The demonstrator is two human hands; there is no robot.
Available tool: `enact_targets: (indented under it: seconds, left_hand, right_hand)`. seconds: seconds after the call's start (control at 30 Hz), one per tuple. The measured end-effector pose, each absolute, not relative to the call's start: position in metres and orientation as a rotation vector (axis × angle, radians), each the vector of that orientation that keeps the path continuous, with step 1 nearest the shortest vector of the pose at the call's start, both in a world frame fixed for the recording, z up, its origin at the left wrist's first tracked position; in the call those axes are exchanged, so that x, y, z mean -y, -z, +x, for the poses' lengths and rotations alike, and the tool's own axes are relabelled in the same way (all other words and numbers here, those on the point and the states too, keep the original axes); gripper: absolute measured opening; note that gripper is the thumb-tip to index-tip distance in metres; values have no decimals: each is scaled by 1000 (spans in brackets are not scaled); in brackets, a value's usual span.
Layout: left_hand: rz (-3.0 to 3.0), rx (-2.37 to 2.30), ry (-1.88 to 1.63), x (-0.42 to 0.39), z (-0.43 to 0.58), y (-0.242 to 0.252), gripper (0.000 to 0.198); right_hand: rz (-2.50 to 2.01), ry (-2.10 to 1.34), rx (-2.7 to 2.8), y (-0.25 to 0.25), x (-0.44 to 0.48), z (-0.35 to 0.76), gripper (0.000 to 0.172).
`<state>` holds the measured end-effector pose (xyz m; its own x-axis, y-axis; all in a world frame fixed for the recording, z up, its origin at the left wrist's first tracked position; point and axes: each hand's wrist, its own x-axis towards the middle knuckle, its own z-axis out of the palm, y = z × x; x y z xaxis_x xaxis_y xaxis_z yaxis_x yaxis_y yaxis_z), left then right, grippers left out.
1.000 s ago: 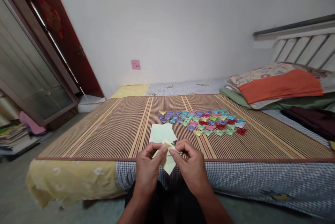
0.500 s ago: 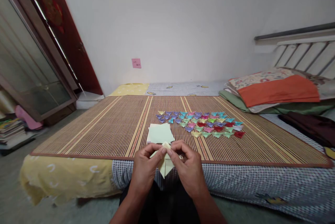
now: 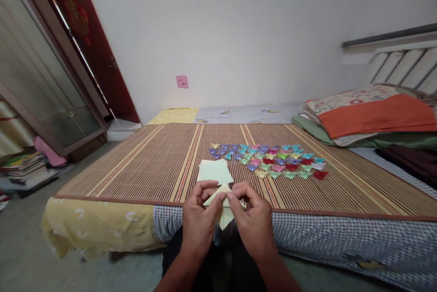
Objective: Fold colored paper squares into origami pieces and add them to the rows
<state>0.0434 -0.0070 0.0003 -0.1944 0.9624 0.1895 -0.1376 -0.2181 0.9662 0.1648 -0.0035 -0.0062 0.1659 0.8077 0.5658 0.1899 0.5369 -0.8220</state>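
Both of my hands pinch one pale yellow folded paper (image 3: pixel 221 205) over the near edge of the bed. My left hand (image 3: pixel 198 217) grips its left side, my right hand (image 3: pixel 254 217) its right side, fingertips meeting at the top fold. Just beyond them a small stack of pale yellow-green paper squares (image 3: pixel 214 171) lies on the striped bamboo mat (image 3: pixel 143 164). Further back and right, several small folded paper pieces (image 3: pixel 269 160) in purple, blue, green, pink and red lie in rows.
Folded bedding with an orange cover (image 3: pixel 372 114) is piled at the right. A dark cloth (image 3: pixel 409 160) lies beside it. A glass cabinet door (image 3: pixel 37 83) and a stack of books (image 3: pixel 23 167) stand at the left on the floor.
The paper's top has been folded down into a wider triangular flap between my fingers. My view shifted slightly; the hands stay in the same place.
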Motion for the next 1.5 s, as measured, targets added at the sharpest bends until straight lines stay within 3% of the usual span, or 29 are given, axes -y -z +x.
enact_targets:
  seconds: [0.6,0.77,0.97,1.17,1.5]
  left_hand:
    - [1189,-1020,-1484,5,38,-8,23]
    - [1199,-1008,-1450,3,37,-12,26]
    - [1207,-1023,-1411,5,38,-14,32]
    - [1130,-978,-1342,5,34,-6,26]
    - [1354,-953,-1247,10,21,-11,31]
  right_hand:
    - [-981,-532,1341,6,2,165,23]
    - [-994,-666,1356,5,-3,171,8]
    - [-959,-839,1387,-4,-4,175,23]
    - [-997,-806,1335,-5,-1,174,24]
    - [-957,-873,1341,-8,-2,180,27]
